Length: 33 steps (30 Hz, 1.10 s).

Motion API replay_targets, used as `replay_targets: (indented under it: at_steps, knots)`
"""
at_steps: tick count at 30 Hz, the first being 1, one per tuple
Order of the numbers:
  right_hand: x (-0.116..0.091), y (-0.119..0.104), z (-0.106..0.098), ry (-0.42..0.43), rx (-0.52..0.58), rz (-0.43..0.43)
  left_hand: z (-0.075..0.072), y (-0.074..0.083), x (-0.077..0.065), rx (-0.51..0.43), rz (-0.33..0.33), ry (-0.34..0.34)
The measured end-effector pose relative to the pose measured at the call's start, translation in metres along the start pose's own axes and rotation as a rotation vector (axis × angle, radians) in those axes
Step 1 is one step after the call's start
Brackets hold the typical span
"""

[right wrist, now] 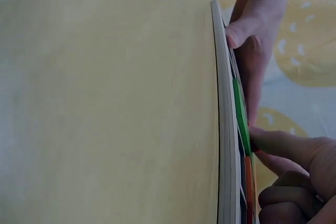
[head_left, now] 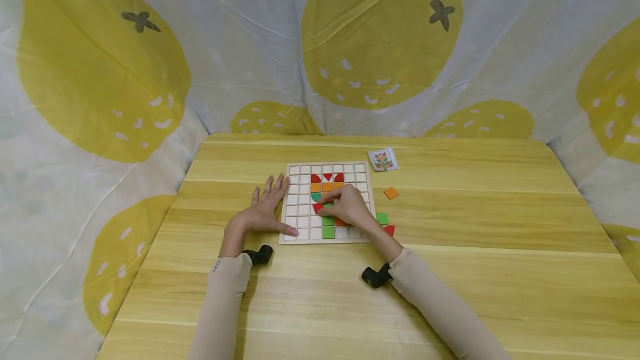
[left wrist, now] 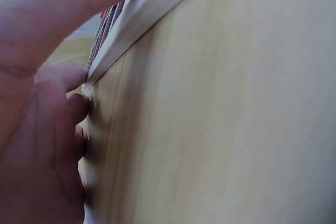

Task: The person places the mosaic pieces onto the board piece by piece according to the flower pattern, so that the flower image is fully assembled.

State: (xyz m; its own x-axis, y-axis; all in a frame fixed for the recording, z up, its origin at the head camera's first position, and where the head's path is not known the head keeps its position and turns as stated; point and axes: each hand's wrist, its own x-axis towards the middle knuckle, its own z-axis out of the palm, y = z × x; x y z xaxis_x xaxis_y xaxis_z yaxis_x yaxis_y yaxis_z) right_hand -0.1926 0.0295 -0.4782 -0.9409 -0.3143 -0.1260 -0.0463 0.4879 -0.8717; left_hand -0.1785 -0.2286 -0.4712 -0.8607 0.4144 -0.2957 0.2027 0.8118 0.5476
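A square wooden grid board (head_left: 291, 210) lies on the table. My left hand (head_left: 262, 213) rests at its left side, fingers spread along the edge and thumb on the near-left corner. Over the middle of the board, my right hand (head_left: 348, 207) pinches a small red tile (head_left: 318, 209) between thumb and finger, close over the cells. Just beyond that tile sits a teal rounded tile (head_left: 316, 198). Farther up are orange tiles (head_left: 316, 187) and a red triangle (head_left: 327, 176) between two red rounded tiles. Green tiles (head_left: 328, 232) fill cells nearer me. The right hand hides part of the board.
Right of the board lie a loose orange tile (head_left: 390, 193), a green tile (head_left: 382, 218) and a red tile (head_left: 390, 230). A small pattern card (head_left: 383, 159) is at the back right. Behind the table hangs a lemon-print cloth (head_left: 260, 43).
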Motion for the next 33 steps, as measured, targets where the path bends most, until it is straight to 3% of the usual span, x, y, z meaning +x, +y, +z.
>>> replay_targets:
  at_steps: [12,33]
  knots:
    - [-0.0014,-0.0047,0.0071,0.022,-0.068,-0.016,-0.0008,0.0006,-0.0003,-0.002,0.006,0.0]
    - [-0.0024,-0.0055,0.0072,0.013,-0.049,-0.044,0.0002,-0.0004,0.0007,0.001,0.003,-0.002]
